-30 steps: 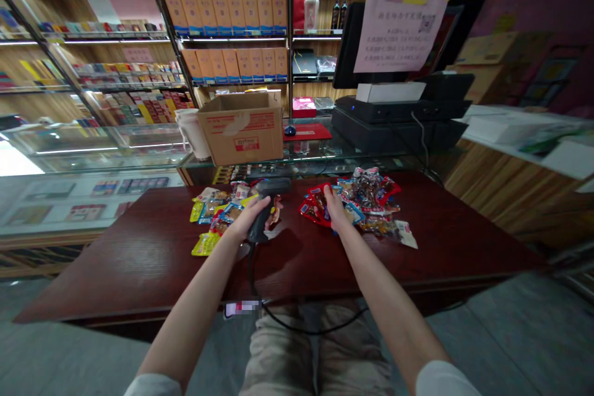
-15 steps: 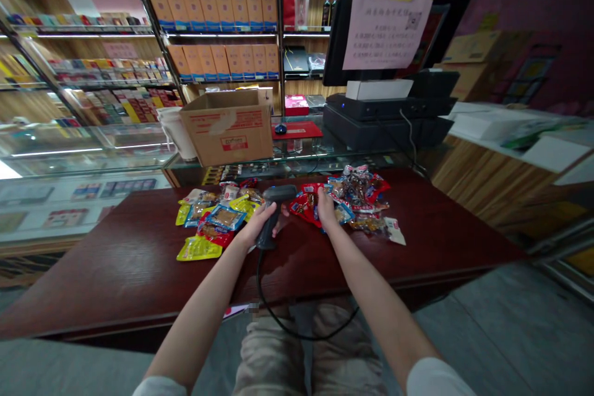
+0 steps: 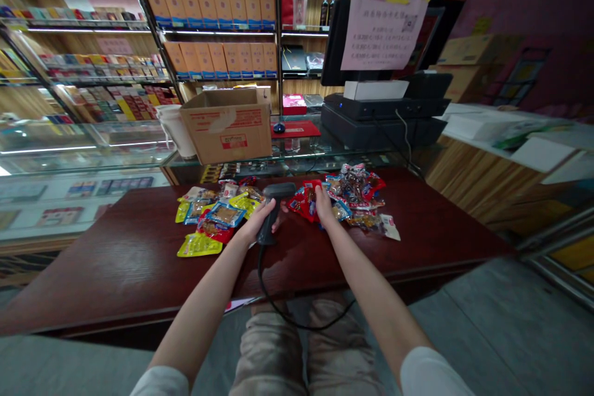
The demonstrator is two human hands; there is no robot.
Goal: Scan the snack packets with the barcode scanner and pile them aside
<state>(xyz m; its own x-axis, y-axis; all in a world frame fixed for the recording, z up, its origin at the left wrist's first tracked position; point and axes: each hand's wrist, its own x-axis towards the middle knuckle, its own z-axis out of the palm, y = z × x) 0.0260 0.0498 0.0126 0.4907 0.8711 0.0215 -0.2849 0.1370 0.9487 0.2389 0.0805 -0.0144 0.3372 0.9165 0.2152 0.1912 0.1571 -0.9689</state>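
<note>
Hands are held apart: a barcode scanner (image 3: 277,192) is gripped in the left hand (image 3: 255,224), and red snack packets (image 3: 302,204) are pressed lightly under the open right hand (image 3: 325,207).

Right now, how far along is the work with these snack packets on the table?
I cannot tell exactly. Done: the packets lie in two heaps, a left heap and a right heap. In hand: the left hand grips a barcode scanner, and the right hand rests on the right heap. Left: both heaps lie unpacked on the table.
</note>
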